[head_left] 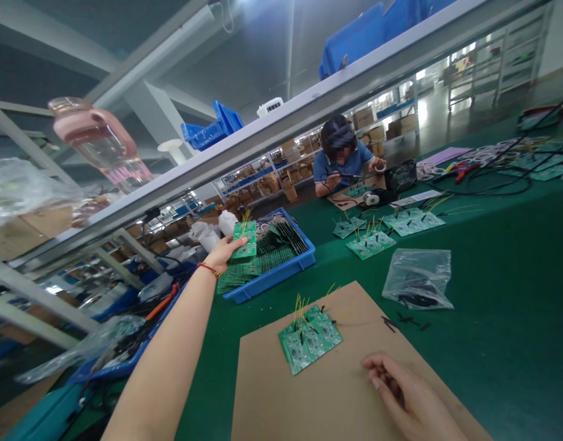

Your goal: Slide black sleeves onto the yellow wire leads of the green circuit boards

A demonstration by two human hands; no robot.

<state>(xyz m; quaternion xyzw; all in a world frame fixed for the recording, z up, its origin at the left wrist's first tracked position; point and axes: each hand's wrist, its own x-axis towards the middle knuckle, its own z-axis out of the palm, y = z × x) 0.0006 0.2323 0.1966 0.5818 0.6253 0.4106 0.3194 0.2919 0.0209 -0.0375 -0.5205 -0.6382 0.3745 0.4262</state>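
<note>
My left hand (226, 250) reaches forward to the blue bin and grips a green circuit board (245, 237) with thin yellow wires rising from its far end. Beneath it, the bin is packed with rows of upright green boards (277, 260). My right hand (396, 389) rests over the right side of a brown cardboard sheet (272, 398), fingers curled in towards the thumb; whatever lies inside them, if anything, is hidden. Between the hands, green boards (311, 343) with yellow wires and small black pieces lie on the cardboard. Short black tubes (389, 324) are scattered at its right edge.
A clear plastic bag (418, 278) of black pieces lies right of the cardboard. Wired boards (414, 222) sit farther back on the green table. Across it, a person (340, 159) holds a pen-like tool. The blue bin (281, 277) stands left, under a shelf (281, 119) overhead.
</note>
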